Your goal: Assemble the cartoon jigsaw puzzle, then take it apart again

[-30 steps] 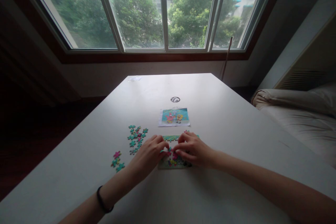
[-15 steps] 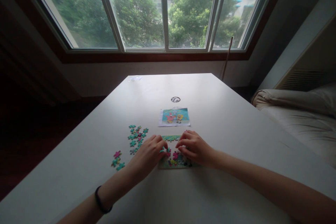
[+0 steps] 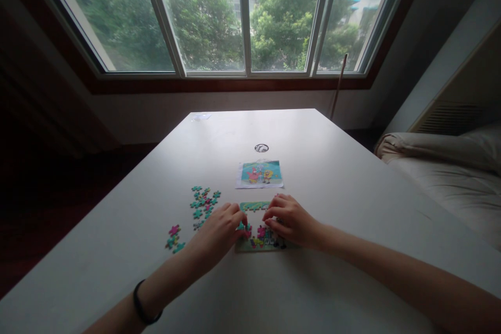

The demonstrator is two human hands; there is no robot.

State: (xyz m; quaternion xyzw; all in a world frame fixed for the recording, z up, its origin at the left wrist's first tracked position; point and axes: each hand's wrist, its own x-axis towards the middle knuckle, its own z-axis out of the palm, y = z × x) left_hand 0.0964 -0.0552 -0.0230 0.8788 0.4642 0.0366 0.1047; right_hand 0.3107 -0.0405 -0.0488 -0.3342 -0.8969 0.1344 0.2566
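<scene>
A partly filled jigsaw puzzle board (image 3: 254,246) lies on the white table, with pieces along its top and bottom and a pale gap in the middle. At the board's left side, the thumb and bent fingers of my left hand (image 3: 221,227) close on a pink and teal puzzle piece (image 3: 245,230). My right hand (image 3: 291,221) rests over the board's right side, its fingers curled inward; whatever lies under them is hidden. Loose puzzle pieces (image 3: 198,214) are scattered left of the board, with a smaller group of pieces (image 3: 173,240) nearer my left forearm.
Just beyond the board lies a printed cartoon picture (image 3: 260,174). A round hole (image 3: 261,148) is set in the table (image 3: 332,177) behind it. Clear plastic (image 3: 201,117) lies at the far left corner. A covered sofa (image 3: 438,162) stands to the right, and a window (image 3: 246,75) is ahead.
My left hand has shifted slightly left and down, showing more of the pink and teal puzzle piece at its fingertips. My right hand stays nearly still.
</scene>
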